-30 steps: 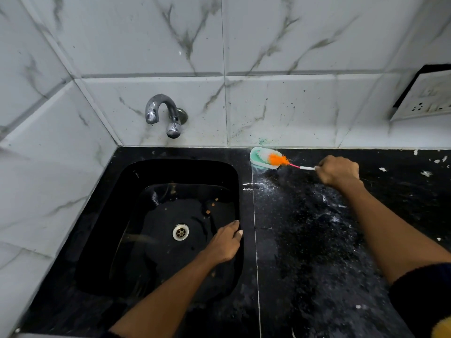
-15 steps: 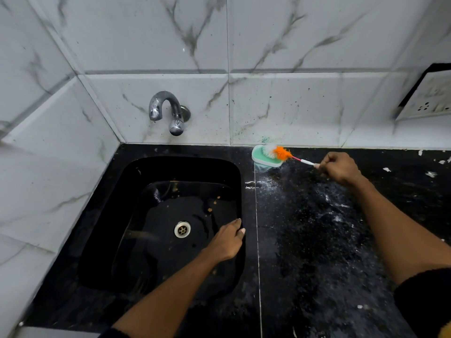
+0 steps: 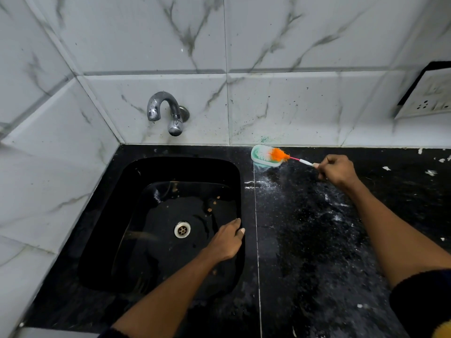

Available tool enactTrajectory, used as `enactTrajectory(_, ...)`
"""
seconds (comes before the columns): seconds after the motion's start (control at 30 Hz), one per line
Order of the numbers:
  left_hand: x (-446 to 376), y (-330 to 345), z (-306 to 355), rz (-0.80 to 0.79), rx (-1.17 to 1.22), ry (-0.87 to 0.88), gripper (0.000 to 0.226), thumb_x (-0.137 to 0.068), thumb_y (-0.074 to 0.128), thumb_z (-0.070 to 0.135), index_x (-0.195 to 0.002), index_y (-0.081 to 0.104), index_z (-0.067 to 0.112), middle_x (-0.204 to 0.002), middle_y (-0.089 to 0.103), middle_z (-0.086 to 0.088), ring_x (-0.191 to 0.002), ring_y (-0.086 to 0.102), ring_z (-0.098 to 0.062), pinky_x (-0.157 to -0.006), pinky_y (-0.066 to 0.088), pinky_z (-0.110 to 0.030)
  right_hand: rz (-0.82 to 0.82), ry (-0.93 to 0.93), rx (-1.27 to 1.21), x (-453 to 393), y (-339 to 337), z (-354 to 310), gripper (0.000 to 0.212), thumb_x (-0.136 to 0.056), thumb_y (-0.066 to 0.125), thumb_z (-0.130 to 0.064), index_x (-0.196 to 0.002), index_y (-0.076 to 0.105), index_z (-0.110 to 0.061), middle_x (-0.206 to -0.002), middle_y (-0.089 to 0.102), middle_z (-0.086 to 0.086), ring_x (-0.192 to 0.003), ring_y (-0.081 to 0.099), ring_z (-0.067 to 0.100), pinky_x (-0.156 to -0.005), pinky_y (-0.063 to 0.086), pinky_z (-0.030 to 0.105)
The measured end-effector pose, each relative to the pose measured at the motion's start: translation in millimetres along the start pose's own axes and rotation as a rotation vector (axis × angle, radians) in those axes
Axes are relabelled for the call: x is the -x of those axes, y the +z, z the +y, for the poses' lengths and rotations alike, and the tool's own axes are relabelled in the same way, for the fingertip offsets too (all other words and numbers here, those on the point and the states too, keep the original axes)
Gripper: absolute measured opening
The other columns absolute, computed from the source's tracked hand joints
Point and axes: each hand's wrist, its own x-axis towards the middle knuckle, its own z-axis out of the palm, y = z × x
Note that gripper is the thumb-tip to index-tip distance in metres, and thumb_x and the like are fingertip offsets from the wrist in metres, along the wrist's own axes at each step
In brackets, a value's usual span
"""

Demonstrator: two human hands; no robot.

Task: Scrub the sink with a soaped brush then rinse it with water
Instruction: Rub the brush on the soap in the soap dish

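Observation:
A black sink (image 3: 136, 181) is set into the black counter, with a steel drain (image 3: 182, 230) in its wet bottom and a few brown bits near it. My right hand (image 3: 338, 170) grips the thin handle of a small brush (image 3: 277, 154) with orange and white bristles. The bristles lie in a green and white soap dish (image 3: 264, 163) against the back wall, right of the sink. My left hand (image 3: 227, 240) rests on the sink's right inner wall, fingers spread over the rim, holding nothing.
A grey metal tap (image 3: 168, 113) sticks out of the marble tile wall above the sink, with no water running. The speckled counter (image 3: 317, 240) has white smears and scraps. A wall socket (image 3: 429, 96) sits at the upper right.
The brush head has pushed a little further left into the soap dish. My left hand has stayed on the sink's edge.

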Motion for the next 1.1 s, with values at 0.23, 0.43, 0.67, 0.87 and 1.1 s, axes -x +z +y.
enactTrajectory(0.23, 4.1, -1.4, 3.1, -0.008, 0.0, 0.003, 0.064, -0.094, 0.035, 0.048, -0.152, 0.038, 0.021, -0.157, 0.04, 0.003, -0.146, 0.034, -0.013, -0.121, 0.03, -0.038, 0.096, 0.013, 0.116, 2.6, -6.9, -2.9, 0.023, -0.081, 0.068, -0.037, -0.07, 0.064, -0.017, -0.059, 0.068, -0.003, -0.071, 0.066, 0.019, -0.073, 0.055, 0.036)
enactTrajectory(0.43, 3.6, -0.8, 4.7, -0.004, -0.008, -0.003, 0.069, -0.091, 0.032, 0.052, -0.151, 0.038, 0.02, -0.156, 0.042, 0.001, -0.145, 0.036, -0.013, -0.12, 0.032, -0.038, 0.036, -0.005, 0.187, 8.0, -9.2, -3.9, 0.026, -0.08, 0.07, -0.037, -0.067, 0.064, -0.016, -0.067, 0.065, 0.002, -0.073, 0.061, 0.028, -0.064, 0.046, 0.031)
enactTrajectory(0.67, 1.6, 0.4, 3.3, -0.014, -0.007, -0.008, 0.071, -0.09, 0.032, 0.054, -0.152, 0.038, 0.019, -0.157, 0.041, 0.001, -0.145, 0.036, -0.014, -0.119, 0.033, -0.039, 0.002, 0.033, 0.172, 10.2, -18.1, -7.2, 0.024, -0.083, 0.064, -0.028, -0.064, 0.069, -0.014, -0.058, 0.067, 0.001, -0.066, 0.065, 0.026, -0.062, 0.05, 0.033)
enactTrajectory(0.87, 3.2, -0.8, 4.8, -0.011, -0.011, 0.004, 0.062, -0.097, 0.037, 0.043, -0.153, 0.036, 0.016, -0.159, 0.038, -0.001, -0.147, 0.033, -0.016, -0.121, 0.029, -0.038, 0.014, 0.062, 0.167, 8.1, -16.0, -12.0, 0.031, -0.088, 0.064, -0.036, -0.064, 0.071, -0.017, -0.058, 0.069, -0.002, -0.064, 0.066, 0.02, -0.068, 0.054, 0.036)
enactTrajectory(1.1, 2.8, 0.8, 2.2, 0.002, 0.001, -0.007, 0.072, -0.089, 0.032, 0.057, -0.151, 0.039, 0.021, -0.156, 0.043, 0.003, -0.145, 0.036, -0.011, -0.12, 0.032, -0.038, 0.008, 0.068, 0.097, 4.8, -18.4, -12.6, 0.032, -0.083, 0.068, -0.039, -0.062, 0.072, -0.015, -0.055, 0.068, -0.001, -0.055, 0.061, 0.017, -0.062, 0.052, 0.036)
